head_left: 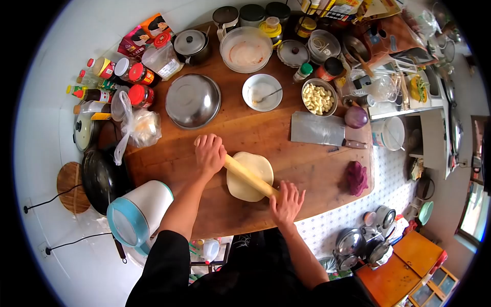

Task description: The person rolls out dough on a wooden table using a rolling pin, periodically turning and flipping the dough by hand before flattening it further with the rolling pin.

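Note:
A flat round of pale dough (239,187) lies on the wooden table (255,217). Across it, slanting from upper left to lower right, rests a wooden rolling pin (249,176). My left hand (210,154) is on the pin's upper left end, its fingers curled over the wood. At the lower right end is my right hand (288,201), with its palm over the pin and its fingers apart and stretched forward. The pin hides a strip of the dough, and my palms cover both pin ends.
Beyond the dough are a metal lid (193,101), a white bowl with a spoon (262,92) and a bowl of garlic (319,98). A cleaver (318,129), an onion (356,117) and a purple cloth (357,178) lie to the right. A white-and-blue container (147,207) stands by my left forearm.

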`<state>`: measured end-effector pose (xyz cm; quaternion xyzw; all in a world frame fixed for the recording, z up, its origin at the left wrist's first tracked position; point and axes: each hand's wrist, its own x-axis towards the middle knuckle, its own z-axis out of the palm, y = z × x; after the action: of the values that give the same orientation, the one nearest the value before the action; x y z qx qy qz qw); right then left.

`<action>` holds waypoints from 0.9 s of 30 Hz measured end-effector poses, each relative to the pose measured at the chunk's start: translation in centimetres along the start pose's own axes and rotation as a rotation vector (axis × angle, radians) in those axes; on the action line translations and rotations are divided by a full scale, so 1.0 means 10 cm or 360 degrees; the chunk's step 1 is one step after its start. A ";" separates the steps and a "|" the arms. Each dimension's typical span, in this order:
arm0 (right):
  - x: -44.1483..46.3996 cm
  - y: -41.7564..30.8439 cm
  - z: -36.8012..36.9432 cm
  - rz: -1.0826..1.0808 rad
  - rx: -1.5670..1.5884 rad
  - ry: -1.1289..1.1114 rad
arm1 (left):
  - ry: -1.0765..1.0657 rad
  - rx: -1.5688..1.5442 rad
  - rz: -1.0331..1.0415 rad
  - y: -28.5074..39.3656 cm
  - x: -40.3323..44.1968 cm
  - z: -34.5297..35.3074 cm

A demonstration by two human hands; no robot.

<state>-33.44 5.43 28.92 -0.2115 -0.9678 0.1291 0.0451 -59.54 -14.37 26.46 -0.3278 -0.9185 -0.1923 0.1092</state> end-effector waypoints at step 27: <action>1.13 0.48 0.27 0.0100 -0.0030 0.0219 | -0.0630 0.0297 -0.0669 0.17 0.64 0.17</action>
<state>-42.19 13.78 25.35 -0.2505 -0.9565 0.1063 0.1055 -63.43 -8.84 27.49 -0.1501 -0.9833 -0.0578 -0.0846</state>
